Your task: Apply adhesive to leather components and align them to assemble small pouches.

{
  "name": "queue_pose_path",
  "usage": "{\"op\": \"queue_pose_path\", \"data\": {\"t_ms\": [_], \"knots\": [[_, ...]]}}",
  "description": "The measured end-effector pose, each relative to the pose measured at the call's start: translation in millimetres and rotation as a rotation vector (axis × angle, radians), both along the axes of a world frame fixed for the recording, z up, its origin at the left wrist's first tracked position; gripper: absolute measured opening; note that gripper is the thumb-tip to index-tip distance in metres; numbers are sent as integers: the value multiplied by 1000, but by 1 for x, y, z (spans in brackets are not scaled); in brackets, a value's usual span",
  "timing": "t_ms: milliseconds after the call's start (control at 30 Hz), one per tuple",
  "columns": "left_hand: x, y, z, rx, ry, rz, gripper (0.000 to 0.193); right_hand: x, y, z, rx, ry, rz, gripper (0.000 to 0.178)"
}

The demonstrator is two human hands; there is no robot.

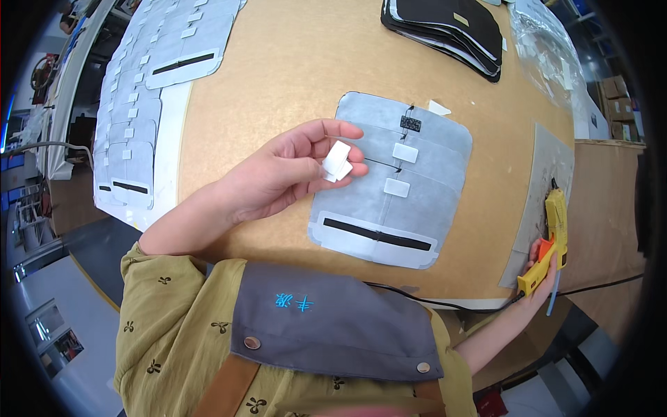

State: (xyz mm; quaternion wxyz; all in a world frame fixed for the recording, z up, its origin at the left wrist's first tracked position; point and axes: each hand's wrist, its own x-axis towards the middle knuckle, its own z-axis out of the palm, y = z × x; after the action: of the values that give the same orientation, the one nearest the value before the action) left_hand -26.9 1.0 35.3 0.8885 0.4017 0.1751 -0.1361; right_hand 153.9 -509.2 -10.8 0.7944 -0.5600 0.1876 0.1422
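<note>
Overlapping grey panels (146,104) lie leftmost, presumably to save space. The left hand (285,167) pinches white tabs (338,160), partly over a single grey panel (424,208) flat on the tabletop (264,90), apparently for access. The right hand (545,283) grips a yellow glue gun (557,222), nozzle pointing away. Blue characters (294,302) mark the apron (333,326).

Tan worktable (264,83); brown wooden surface (603,201) at right.

Small white tabs (337,161) in left hand (286,170), yellow orange-triggered glue gun (558,224) in right hand (545,278)
</note>
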Motion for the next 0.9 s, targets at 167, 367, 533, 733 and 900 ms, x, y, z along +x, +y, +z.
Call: {"op": "queue_pose_path", "data": {"t_ms": [167, 367, 533, 733, 900], "knots": [[-4, 0, -5, 93, -41, -32, 55, -26, -6, 5, -457, -26, -29, 39], [8, -3, -7, 200, -122, -169, 57, -50, 68, 46, -1203, -496, -112, 18], [12, -14, -19, 107, -183, -138, 57, -85, 206, 53, -792, -828, 440, 9], [3, -21, -28, -43, -232, -66, 56, -85, 294, 50, -675, -788, 894, 13], [3, -21, -33, -38, -306, -39, 56, -88, 307, 37, -447, -512, 892, 13]]}}
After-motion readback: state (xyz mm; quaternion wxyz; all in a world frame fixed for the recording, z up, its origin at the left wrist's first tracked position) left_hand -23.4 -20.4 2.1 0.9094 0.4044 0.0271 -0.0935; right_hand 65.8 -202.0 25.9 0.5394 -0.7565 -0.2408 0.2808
